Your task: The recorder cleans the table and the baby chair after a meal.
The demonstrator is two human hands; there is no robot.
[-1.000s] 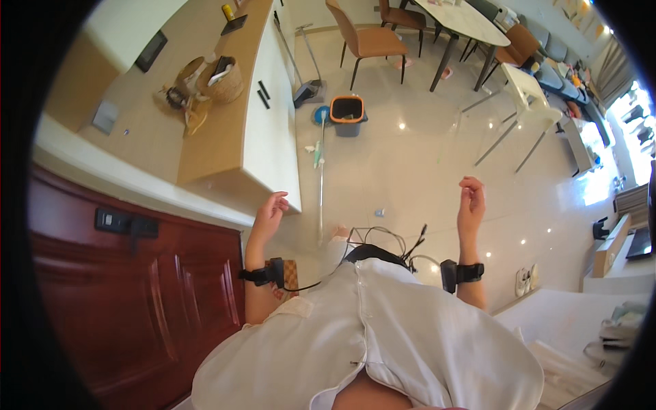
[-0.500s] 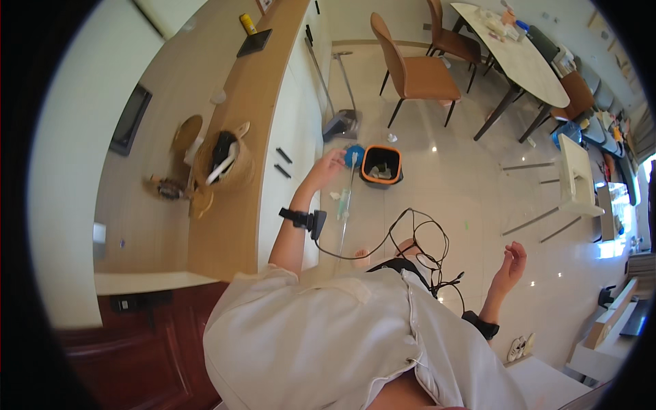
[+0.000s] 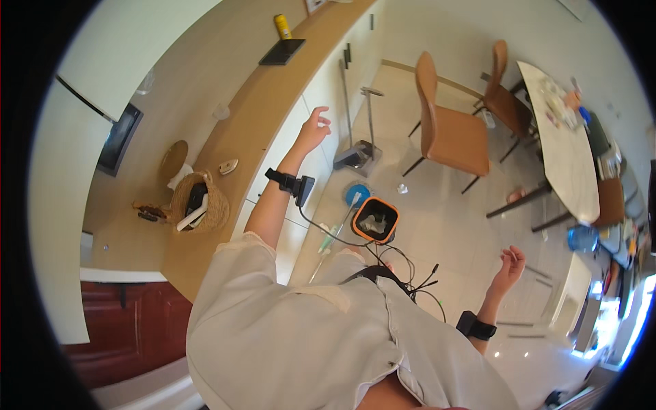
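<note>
My left hand (image 3: pixel 314 130) is raised in front of the white cabinet, its fingers apart and nothing in them. Just beyond it, a dustpan (image 3: pixel 369 161) and a broom stand upright by the cabinet doors, their long handles (image 3: pixel 371 123) rising toward the wall. Away from everything on the right, my right hand (image 3: pixel 509 266) hangs with loosely bent, spread fingers and holds nothing. Below the dustpan, a black bin with an orange rim (image 3: pixel 374 199) holds some crumpled light waste. Beside the bin is a blue round head (image 3: pixel 354 194) on a long pale handle.
A wooden counter (image 3: pixel 256 130) runs along the left, with a woven basket (image 3: pixel 216 205) and a small white device (image 3: pixel 228 166) on it. Brown chairs (image 3: pixel 454 140) and a table (image 3: pixel 567 150) stand at the far right. A black cable (image 3: pixel 342 239) dangles from my left wrist strap.
My left hand has moved up and away from beside the blue head toward the dustpan and broom. The view has shifted, and my right hand stays empty.
</note>
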